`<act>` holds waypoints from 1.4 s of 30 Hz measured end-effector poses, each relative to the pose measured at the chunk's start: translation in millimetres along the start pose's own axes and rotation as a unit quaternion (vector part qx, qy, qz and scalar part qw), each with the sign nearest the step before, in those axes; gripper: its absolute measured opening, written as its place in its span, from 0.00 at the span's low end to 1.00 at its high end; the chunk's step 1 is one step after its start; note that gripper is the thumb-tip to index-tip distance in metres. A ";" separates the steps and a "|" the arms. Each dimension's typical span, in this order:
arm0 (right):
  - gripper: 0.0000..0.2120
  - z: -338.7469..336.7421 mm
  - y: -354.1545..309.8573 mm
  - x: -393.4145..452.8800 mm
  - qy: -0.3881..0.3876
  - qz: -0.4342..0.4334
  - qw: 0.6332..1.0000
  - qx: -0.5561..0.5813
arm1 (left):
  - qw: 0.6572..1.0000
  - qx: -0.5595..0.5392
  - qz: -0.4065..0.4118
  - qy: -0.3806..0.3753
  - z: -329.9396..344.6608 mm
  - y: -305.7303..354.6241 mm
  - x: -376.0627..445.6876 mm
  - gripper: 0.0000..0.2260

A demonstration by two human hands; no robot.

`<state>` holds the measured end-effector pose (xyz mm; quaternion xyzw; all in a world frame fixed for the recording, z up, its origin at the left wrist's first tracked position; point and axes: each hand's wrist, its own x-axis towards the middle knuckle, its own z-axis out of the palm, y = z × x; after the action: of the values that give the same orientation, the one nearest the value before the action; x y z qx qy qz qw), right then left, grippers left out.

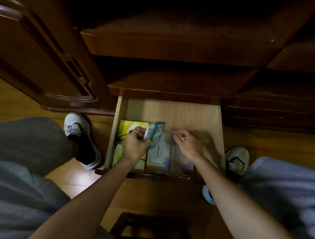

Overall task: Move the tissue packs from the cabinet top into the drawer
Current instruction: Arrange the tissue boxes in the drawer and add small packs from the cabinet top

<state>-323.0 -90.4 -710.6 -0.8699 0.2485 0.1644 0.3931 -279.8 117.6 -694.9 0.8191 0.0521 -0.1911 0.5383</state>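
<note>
- While the person crouches over the open drawer, a dark wooden stool [153, 230] sits nearest the camera, between the grey-trousered knees [24, 146], and both bare forearms reach forward past it.
- Just beyond, the pale wooden drawer [172, 113] stands pulled out from the dark brown cabinet [171, 82]; its front half holds a row of three things lying side by side: a yellow flower-printed tissue box [125, 128] at the left, then two pale lilac soft tissue packs [158, 153] touching each other.
- The left hand [134, 146] is closed around a small teal-edged soft tissue pack [154, 133], pinching its lower end so the pack stands tilted above the seam between the box and the middle pack.
- The right hand [190, 144] is blurred; its fingers curl down onto the rightmost lilac pack, touching it, but whether they pinch the wrapper I cannot tell.
- By my judgement the teal-edged pack is light and soft, its film wrapper slippery and easily crumpled; a gentle pinch across the short sides should serve better than a hold on the loose edge.
- Farther back, the rear of the drawer floor is bare wood, which looks like room for more packs.
- Beyond that, the cabinet top lies in shadow, and no pack shows on it.
</note>
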 end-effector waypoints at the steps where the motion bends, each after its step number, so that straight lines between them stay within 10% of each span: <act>1: 0.28 -4.3 -4.9 -2.0 -0.050 0.048 0.987 0.142 | 0.999 0.015 0.028 -0.012 3.7 4.3 -1.1 0.09; 5: 0.16 -19.3 -12.1 -7.5 -0.234 0.060 0.913 0.327 | 0.972 0.155 0.176 -0.009 17.8 16.0 -3.5 0.09; 8: 0.24 -20.3 -11.9 -6.8 -0.135 0.030 0.950 0.280 | 0.948 0.212 0.238 -0.001 19.3 18.6 -4.2 0.16; 15: 0.24 -44.5 4.2 -11.4 -0.010 0.081 0.972 0.218 | 0.997 0.050 0.063 0.014 -4.5 23.0 -11.1 0.21; 22: 0.21 -66.0 -47.2 -22.1 -0.141 -0.053 0.972 0.183 | 0.989 -0.033 0.001 -0.142 -12.4 57.8 -12.2 0.17; 27: 0.10 -112.8 -123.2 -27.3 0.028 -0.182 0.978 0.095 | 0.990 -0.127 0.043 -0.046 -55.3 131.2 2.7 0.04; 33: 0.05 -194.7 -220.7 -66.3 0.177 -0.382 0.905 0.055 | 0.981 -0.125 0.145 0.022 -139.8 209.3 9.5 0.06; 42: 0.08 -162.9 -204.6 -43.0 0.061 -0.308 0.945 -0.090 | 0.975 0.067 -0.167 -0.132 -51.9 45.6 -0.8 0.05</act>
<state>-228.7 -86.0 -462.9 -0.9441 -0.0237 0.0041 0.3288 -253.9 145.6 -637.3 0.8009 0.1040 -0.3875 0.4445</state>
